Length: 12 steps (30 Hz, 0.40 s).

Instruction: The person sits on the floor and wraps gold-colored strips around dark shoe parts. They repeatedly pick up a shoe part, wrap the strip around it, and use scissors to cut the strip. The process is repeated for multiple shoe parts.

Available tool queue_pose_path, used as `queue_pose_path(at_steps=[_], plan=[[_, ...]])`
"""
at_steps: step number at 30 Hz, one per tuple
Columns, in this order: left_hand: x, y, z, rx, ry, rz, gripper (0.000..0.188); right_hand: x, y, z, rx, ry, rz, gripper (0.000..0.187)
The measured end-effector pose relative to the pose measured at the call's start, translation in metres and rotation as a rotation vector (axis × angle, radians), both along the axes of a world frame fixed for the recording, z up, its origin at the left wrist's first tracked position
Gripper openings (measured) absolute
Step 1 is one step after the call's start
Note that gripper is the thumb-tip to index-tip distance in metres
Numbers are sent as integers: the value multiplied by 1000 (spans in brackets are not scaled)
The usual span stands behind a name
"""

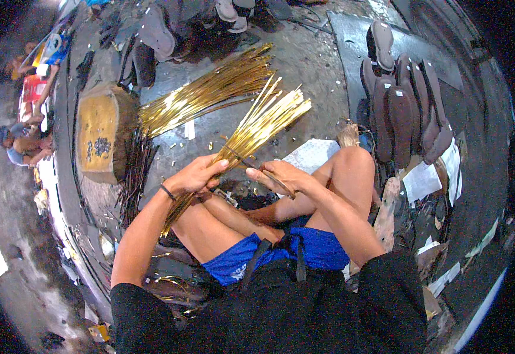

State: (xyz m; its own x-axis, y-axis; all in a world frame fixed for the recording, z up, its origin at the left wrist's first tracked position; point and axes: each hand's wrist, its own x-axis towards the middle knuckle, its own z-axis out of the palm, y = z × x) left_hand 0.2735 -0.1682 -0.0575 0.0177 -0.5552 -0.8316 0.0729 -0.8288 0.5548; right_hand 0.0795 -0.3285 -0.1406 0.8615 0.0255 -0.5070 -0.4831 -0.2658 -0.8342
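My left hand [198,174] is closed around a bundle of long, thin, shiny gold strips [272,117]. The bundle fans out toward the upper right, while its darker lower ends come down beside my thigh. In my right hand [284,176] are dark metal scissors [244,160], their blades against the strips just past my left fingers. Part of the handle is hidden by my fingers. Beyond the held bundle, a second pile of gold strips [204,91] lies on the floor, one end beside a wooden block [99,112].
Small dark bits [98,147] lie on the wooden block. Dark shoe soles [400,118] stand grouped at the right, with more soles [156,36] at the far side. White sheets [421,182] and scraps litter the floor. Another person [24,144] sits at the far left.
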Motion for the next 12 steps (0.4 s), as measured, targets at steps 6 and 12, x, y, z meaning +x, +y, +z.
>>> queue_pose_path(at_steps=[6,12], plan=[[-5,3,-5,-2,-21,22,37,-16,-5,-3,-28,-145,125,70],[-15,16,-25,-151,-35,-125,39,-5,2,-9,58,-95,46,60]])
